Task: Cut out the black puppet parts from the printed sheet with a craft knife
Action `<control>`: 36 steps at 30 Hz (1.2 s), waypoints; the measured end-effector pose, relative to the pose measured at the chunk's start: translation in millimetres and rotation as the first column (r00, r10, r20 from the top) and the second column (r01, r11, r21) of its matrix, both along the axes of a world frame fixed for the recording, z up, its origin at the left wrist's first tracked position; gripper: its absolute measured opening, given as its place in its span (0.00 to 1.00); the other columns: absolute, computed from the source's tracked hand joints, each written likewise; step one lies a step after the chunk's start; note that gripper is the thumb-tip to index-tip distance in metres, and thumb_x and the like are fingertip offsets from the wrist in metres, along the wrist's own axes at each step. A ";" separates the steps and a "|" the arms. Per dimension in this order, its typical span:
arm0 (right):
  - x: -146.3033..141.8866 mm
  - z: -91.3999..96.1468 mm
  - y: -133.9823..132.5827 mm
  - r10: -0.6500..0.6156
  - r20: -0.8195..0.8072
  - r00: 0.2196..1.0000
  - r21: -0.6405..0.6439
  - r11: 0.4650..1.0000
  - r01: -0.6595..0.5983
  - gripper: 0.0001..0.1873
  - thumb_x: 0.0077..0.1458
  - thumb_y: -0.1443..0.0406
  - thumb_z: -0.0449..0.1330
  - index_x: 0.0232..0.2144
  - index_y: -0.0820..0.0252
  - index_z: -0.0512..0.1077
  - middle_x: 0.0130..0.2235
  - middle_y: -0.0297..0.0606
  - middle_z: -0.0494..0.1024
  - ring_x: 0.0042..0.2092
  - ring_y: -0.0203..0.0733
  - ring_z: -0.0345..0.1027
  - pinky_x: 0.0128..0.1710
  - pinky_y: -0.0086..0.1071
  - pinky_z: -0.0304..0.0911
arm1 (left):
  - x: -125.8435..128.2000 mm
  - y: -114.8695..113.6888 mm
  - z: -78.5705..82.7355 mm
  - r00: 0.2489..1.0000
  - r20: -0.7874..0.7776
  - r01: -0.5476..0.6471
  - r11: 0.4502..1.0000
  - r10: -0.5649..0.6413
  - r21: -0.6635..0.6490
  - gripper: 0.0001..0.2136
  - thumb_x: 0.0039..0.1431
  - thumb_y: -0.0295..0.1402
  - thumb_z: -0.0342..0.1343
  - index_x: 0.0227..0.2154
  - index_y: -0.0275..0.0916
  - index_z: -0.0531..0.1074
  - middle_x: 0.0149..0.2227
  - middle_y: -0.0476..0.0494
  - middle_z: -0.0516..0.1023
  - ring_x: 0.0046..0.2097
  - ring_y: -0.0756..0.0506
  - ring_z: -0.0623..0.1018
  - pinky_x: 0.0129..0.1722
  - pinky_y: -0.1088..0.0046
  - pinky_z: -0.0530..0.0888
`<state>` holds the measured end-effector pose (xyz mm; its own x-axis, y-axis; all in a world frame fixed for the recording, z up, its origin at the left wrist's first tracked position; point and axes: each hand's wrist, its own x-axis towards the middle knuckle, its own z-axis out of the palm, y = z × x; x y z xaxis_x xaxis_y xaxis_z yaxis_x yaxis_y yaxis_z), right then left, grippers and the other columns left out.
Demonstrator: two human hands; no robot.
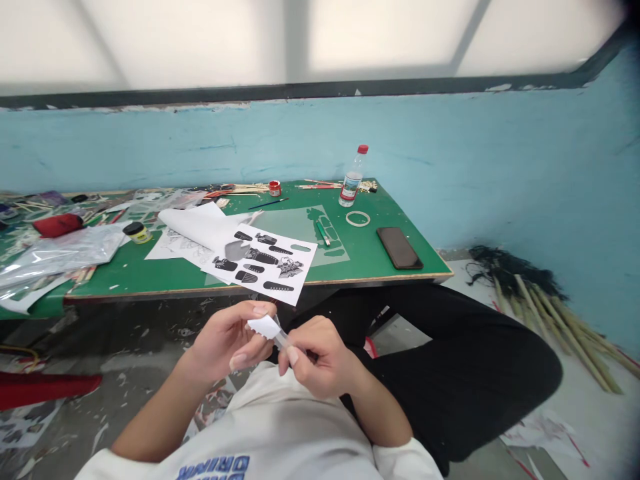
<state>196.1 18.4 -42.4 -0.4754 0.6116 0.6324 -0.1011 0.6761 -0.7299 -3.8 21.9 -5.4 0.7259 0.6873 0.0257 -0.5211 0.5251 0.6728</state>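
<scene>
While the left hand (237,339) pinches paper (264,326) near the table (135,275), the right hand (323,357) pinches clear film (283,340), likely needing gentle fingers next.

Bright, diffuse light from pale window (385,33); dark blur along right edge

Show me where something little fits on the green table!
Bare green table shows between the black rectangular phone and translucent sheet, in front of the pale ring. A nearly bare patch lies left of the white papers, in front of the yellow black-lidded jar. The left end's crowded: red pouch, clear plastic bag.
</scene>
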 end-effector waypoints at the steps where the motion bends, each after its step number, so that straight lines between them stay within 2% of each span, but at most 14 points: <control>1: -0.1 0.0 0.1 0.000 0.002 1.000 -0.001 1.000 0.000 0.15 0.61 0.66 0.53 0.24 0.59 0.73 0.17 0.27 0.64 0.18 0.29 0.51 0.20 0.25 0.51 | -0.1 0.3 -0.5 1.000 0.002 0.003 1.000 -0.003 -0.004 0.13 0.72 0.37 0.59 0.32 0.35 0.72 0.24 0.57 0.71 0.21 0.56 0.69 0.23 0.80 0.71; 11: -0.6 -2.4 -0.2 0.008 0.017 1.000 0.005 1.000 -0.008 0.16 0.62 0.65 0.52 0.24 0.59 0.73 0.17 0.27 0.63 0.18 0.29 0.51 0.21 0.26 0.52 | -0.2 -1.7 -3.2 0.997 0.066 0.048 0.998 -0.045 -0.048 0.12 0.73 0.37 0.58 0.34 0.35 0.73 0.24 0.57 0.71 0.21 0.55 0.69 0.23 0.80 0.71; 25: -0.9 -1.7 0.5 0.041 -0.013 0.999 0.032 0.999 -0.041 0.15 0.60 0.68 0.52 0.24 0.60 0.74 0.17 0.27 0.64 0.18 0.29 0.50 0.21 0.25 0.52 | 1.8 -3.4 -4.9 0.971 0.210 0.138 0.986 -0.116 -0.094 0.12 0.73 0.38 0.58 0.36 0.35 0.74 0.27 0.54 0.75 0.25 0.53 0.74 0.28 0.76 0.76; 36: -1.7 -1.3 0.7 0.059 -0.021 0.998 0.059 0.997 -0.058 0.16 0.61 0.67 0.51 0.24 0.59 0.73 0.17 0.27 0.64 0.18 0.29 0.50 0.20 0.25 0.53 | 2.3 -4.1 -5.2 0.963 0.246 0.141 0.985 -0.114 -0.098 0.11 0.73 0.38 0.58 0.37 0.35 0.75 0.28 0.54 0.75 0.25 0.53 0.75 0.28 0.76 0.76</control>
